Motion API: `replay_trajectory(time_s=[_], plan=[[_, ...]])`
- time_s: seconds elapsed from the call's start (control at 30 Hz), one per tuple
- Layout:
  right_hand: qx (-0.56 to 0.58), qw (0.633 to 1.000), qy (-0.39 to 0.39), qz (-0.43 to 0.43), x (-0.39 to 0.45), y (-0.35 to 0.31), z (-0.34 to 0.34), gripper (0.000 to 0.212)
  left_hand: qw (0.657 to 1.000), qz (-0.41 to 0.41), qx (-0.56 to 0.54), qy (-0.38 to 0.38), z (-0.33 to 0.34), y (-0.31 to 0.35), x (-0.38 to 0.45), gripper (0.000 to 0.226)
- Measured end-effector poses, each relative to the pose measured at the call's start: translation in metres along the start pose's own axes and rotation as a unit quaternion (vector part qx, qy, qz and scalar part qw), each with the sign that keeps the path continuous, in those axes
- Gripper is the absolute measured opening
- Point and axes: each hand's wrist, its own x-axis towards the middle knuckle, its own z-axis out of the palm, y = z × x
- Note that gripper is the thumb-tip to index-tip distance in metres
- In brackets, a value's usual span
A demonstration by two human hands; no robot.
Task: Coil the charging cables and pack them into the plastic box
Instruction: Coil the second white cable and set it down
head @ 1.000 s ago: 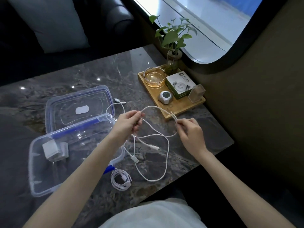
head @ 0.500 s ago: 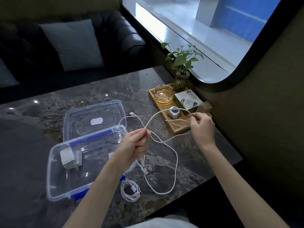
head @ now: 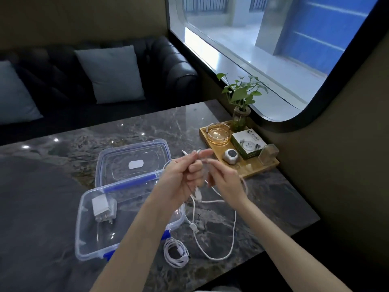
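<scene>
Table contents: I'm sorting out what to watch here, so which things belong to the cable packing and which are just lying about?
Job:
loose white cable, held in left hand and right hand
coiled cable
plastic box
lid
charger plug in the box

Lying about:
wooden tray
glass ashtray
plant
small carton

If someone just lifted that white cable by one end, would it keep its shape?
Probably not. The white cable droops in loose loops from both hands, so it looks floppy. It seems light, and would likely uncoil unless held.

Your left hand and right hand pinch the white cable above the table. A coiled cable lies near the front edge, beside the plastic box.
</scene>
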Motion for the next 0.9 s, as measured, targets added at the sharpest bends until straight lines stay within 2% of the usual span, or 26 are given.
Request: replay_trajectory(time_s=[0.1, 0.17, 0.23, 0.37, 0.47, 0.53, 0.6, 0.63, 0.67, 0.73, 0.8, 0.9], plan=[[0.092, 0.986, -0.095, 0.097, -0.014, 0.002, 0.014, 0.020, 0.999, 0.046, 0.003, 0.023, 0.003, 0.016, 0.004, 0.026], [0.103, 0.973, -0.165, 0.121, -0.021, -0.006, 0.020, 0.021, 0.996, 0.061, -0.013, 0.062, -0.003, 0.019, 0.012, 0.022], [0.095, 0.962, -0.221, 0.129, -0.025, -0.017, 0.021, 0.023, 0.991, 0.077, -0.026, 0.105, -0.010, 0.019, 0.021, 0.028], [0.036, 0.948, -0.291, 0.124, -0.021, -0.042, 0.015, 0.025, 0.983, 0.105, 0.045, 0.143, -0.026, 0.010, 0.031, 0.029], [-0.083, 0.949, -0.298, 0.060, -0.010, -0.058, 0.003, 0.023, 0.968, 0.118, 0.180, 0.127, -0.038, 0.001, 0.032, 0.026], [-0.132, 0.954, -0.268, 0.025, -0.003, -0.065, -0.007, 0.022, 0.936, 0.118, 0.312, 0.117, -0.042, -0.003, 0.030, 0.024], [-0.148, 0.961, -0.232, 0.000, 0.003, -0.072, -0.020, 0.018, 0.878, 0.124, 0.451, 0.104, -0.042, -0.005, 0.027, 0.024], [-0.141, 0.966, -0.215, -0.010, 0.007, -0.075, -0.027, 0.014, 0.850, 0.125, 0.503, 0.097, -0.040, -0.007, 0.023, 0.027], [-0.127, 0.972, -0.195, -0.019, 0.011, -0.077, -0.033, 0.011, 0.837, 0.119, 0.526, 0.092, -0.038, -0.009, 0.020, 0.030], [-0.096, 0.985, -0.144, -0.026, 0.021, -0.077, -0.043, 0.009, 0.873, 0.081, 0.473, 0.081, -0.032, -0.011, 0.010, 0.031], [-0.051, 0.993, -0.103, -0.034, 0.029, -0.073, -0.049, 0.010, 0.921, 0.040, 0.380, 0.073, -0.028, -0.010, 0.003, 0.033], [0.030, 0.997, -0.060, -0.033, 0.035, -0.061, -0.046, 0.014, 0.970, -0.004, 0.238, 0.055, -0.021, -0.004, -0.004, 0.038]])
